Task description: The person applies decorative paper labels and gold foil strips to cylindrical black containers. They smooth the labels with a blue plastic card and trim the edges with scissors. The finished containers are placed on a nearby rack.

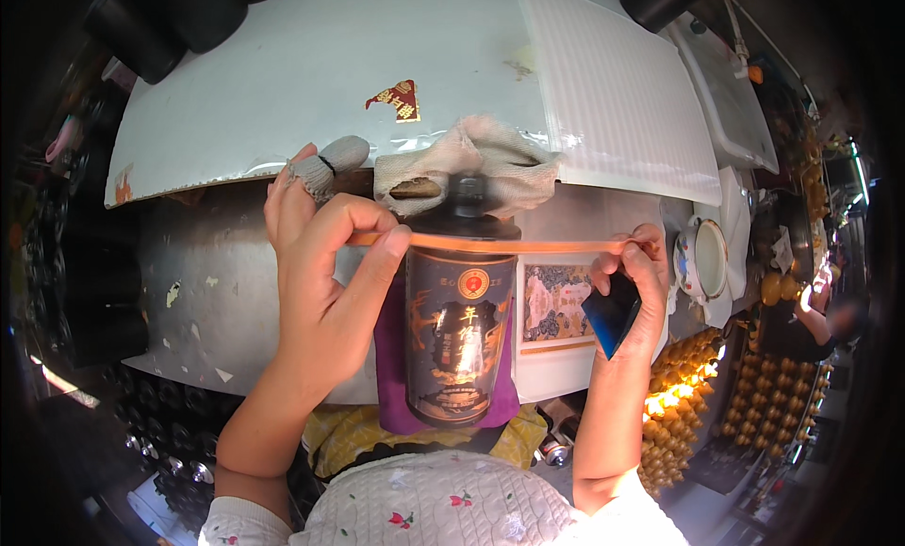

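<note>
A black bottle (460, 358) with gold and red decoration lies in front of me, its dark capped neck (468, 202) pointing away. Across its shoulder, an orange-brown strip (556, 247) is stretched straight from hand to hand. The left end is pinched between thumb and forefinger of my left hand (325, 254), which wears a grey finger cover (344, 156). My right hand (646, 296) grips the other end, and a dark, flat, pointed piece (611, 312) also sits in it. Beyond the neck rests a crumpled beige cloth (504, 155); a purple cloth (391, 381) shows under the bottle.
A printed sheet (558, 306) lies right of the bottle, and a white enamel bowl (705, 257) stands farther right. On the pale raised board (311, 84) is a torn red-gold label (396, 101). Dark bottles crowd the left; gold round items (674, 395) fill racks at right.
</note>
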Demonstrator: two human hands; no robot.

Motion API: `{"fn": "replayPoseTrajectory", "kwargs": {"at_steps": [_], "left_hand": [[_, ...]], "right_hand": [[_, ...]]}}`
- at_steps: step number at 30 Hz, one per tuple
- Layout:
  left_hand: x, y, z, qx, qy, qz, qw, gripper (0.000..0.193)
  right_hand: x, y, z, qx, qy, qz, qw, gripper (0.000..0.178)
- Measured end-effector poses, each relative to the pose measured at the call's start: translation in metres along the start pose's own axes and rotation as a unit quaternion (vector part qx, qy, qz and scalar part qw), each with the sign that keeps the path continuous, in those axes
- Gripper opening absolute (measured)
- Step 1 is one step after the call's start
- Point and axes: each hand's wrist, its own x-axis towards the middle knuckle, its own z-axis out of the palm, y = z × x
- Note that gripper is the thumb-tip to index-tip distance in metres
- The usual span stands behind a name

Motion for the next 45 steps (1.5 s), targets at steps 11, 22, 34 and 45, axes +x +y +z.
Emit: {"fn": "replayPoseTrajectory", "kwargs": {"at_steps": [11,22,34,45], "left_hand": [[-0.005,-0.005,0.002,0.015,-0.019,-0.03,0.999,0.003],[-0.008,-0.01,0.007,0.043,0.004,-0.02,0.999,0.003],[-0.009,-0.011,0.011,0.085,0.023,-0.006,0.996,0.006],[-0.009,-0.011,0.009,0.116,0.017,-0.004,0.993,0.008]], "right_hand": [[0.002,0.005,-0.005,-0.006,0.024,-0.007,1.0,0.026],[0.002,0.008,-0.007,-0.01,0.035,-0.002,0.999,0.024],[0.002,0.009,-0.007,0.009,0.04,-0.006,0.999,0.024],[0.003,0.01,-0.01,0.01,0.042,-0.004,0.999,0.023]]}}
